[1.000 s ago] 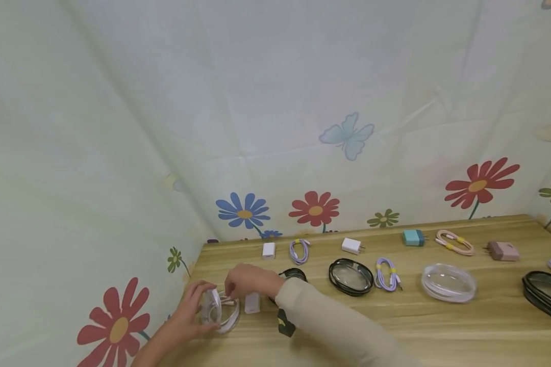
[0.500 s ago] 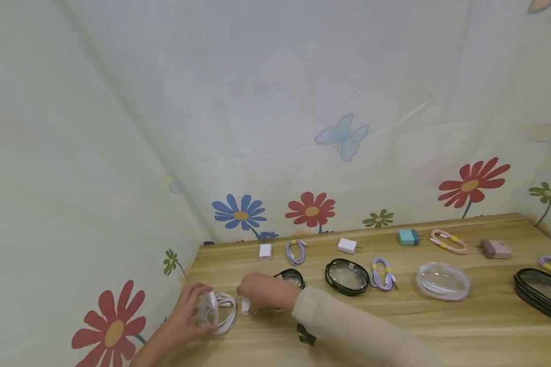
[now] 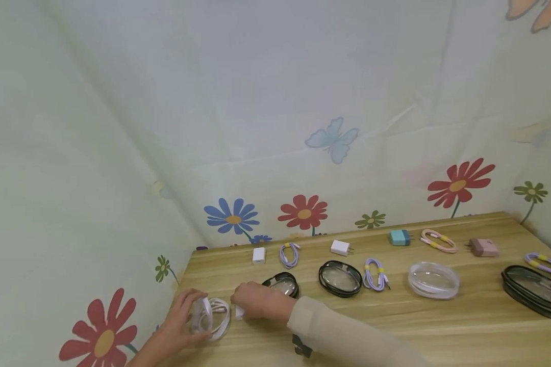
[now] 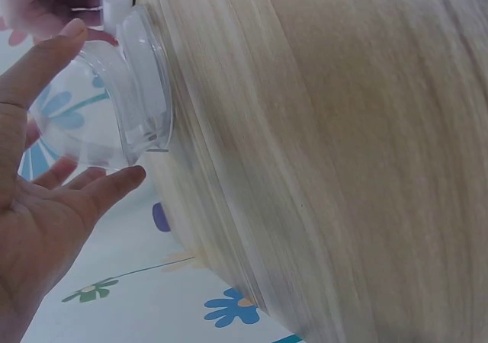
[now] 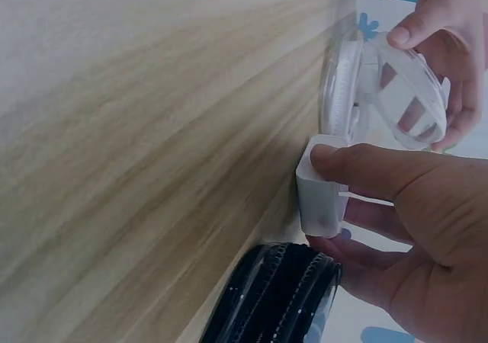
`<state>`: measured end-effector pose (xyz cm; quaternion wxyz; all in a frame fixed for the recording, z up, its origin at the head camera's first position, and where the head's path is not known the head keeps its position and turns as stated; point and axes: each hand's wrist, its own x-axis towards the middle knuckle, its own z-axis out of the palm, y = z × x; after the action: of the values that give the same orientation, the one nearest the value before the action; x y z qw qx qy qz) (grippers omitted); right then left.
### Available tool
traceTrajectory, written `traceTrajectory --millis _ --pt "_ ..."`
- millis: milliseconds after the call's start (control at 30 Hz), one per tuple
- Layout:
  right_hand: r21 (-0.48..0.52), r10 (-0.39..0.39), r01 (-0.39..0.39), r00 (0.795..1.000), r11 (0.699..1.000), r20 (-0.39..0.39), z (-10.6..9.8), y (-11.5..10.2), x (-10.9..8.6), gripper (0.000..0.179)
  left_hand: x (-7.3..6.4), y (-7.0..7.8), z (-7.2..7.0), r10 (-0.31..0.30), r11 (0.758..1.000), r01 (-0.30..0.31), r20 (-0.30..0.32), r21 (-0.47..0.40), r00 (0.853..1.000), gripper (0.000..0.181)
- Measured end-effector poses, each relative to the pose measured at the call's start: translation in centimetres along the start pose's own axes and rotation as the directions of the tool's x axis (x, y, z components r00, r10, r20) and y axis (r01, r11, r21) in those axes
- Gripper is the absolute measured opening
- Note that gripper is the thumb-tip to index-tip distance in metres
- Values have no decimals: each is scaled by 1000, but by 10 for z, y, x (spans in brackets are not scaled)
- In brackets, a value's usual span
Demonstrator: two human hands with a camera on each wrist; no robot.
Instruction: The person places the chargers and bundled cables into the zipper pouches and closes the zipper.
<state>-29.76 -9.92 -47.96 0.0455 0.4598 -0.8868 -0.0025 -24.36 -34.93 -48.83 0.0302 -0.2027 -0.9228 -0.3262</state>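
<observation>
My left hand grips the raised clear lid of a round plastic case, thumb and fingers on its rim. The shallow base lies on the table, with a coiled white cable in it. Just to its right, my right hand pinches a white charger plug between thumb and fingers, low over the table; whether it touches the wood I cannot tell. In the head view the right hand hides most of the plug. A black-rimmed round case lies right behind the right hand.
Behind are white plugs, purple cables, a teal plug, a peach cable and a pink plug. Black-rimmed cases and a clear case lie rightward on the wooden table. A printed curtain borders it.
My right hand has left the white cable in the case, moved right and taken hold of the white charger plug. The left hand keeps the lid raised. The head view has turned slightly right.
</observation>
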Motion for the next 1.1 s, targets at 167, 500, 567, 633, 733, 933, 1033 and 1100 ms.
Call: traceTrajectory --millis 167,500,567,633,733,933,1033,1100 --pt "43 13 -12 1000 999 -19 -4 3 0 22 2 0 0 -9 1000 9 11 -1 1000 90" --pt "158 31 -24 999 987 -41 -20 3 -4 16 5 1 2 -25 999 26 25 -29 999 88" --pt "183 32 -25 999 983 -33 -24 2 -4 15 5 0 1 -28 999 29 22 -28 999 88" --pt "199 35 -27 999 980 -34 -26 1 -4 15 4 0 1 -24 999 25 17 -31 1000 88" --pt "190 20 -10 999 982 -51 -26 1 0 14 4 -1 0 -18 999 18 18 -27 1000 87" --pt "198 -7 18 998 980 -60 -25 -1 10 17 4 2 0 -51 997 53 35 -63 998 86" --pt "217 -16 22 999 976 -31 -27 -3 16 24 2 4 -1 -53 988 57 36 -141 998 86" --pt "231 -26 29 1000 973 -15 -28 -4 21 30 3 5 -2 -58 978 64 36 -199 998 85"
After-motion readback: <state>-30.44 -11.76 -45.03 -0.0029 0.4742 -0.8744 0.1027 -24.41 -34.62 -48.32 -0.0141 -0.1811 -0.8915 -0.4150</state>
